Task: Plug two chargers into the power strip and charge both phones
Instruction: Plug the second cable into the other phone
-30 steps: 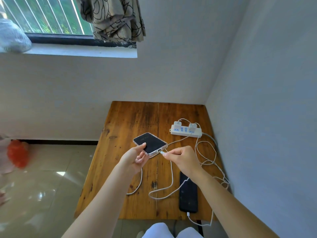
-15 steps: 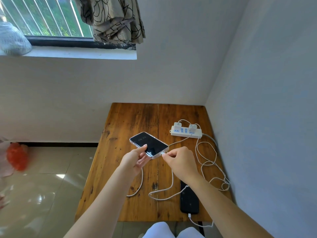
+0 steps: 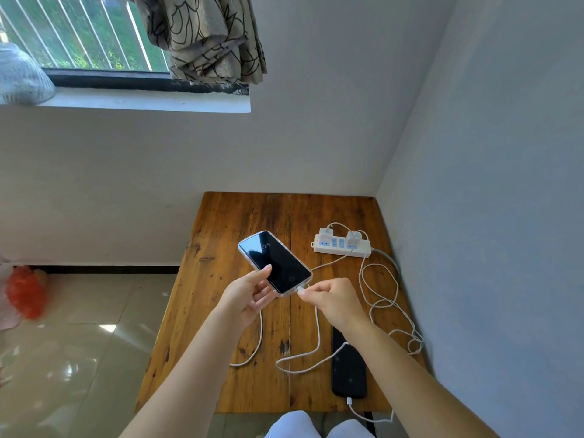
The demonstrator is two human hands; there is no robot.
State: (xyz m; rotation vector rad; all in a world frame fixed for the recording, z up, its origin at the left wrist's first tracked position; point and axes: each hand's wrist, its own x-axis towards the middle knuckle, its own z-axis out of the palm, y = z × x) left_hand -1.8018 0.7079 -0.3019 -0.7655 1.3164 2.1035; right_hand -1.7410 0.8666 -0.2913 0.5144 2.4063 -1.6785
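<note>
left hand [image 3: 249, 295] grips phone [image 3: 274, 262] by near end | right hand [image 3: 331, 299] pinches cable plug [image 3: 301, 291] at phone's port | second phone [image 3: 349, 371] flat on table [image 3: 240, 216]

Wooden table [image 3: 240, 216] in white-walled corner; barred window [image 3: 79, 33], patterned curtain [image 3: 208, 36]; glossy tiled floor [image 3: 79, 343].
</note>
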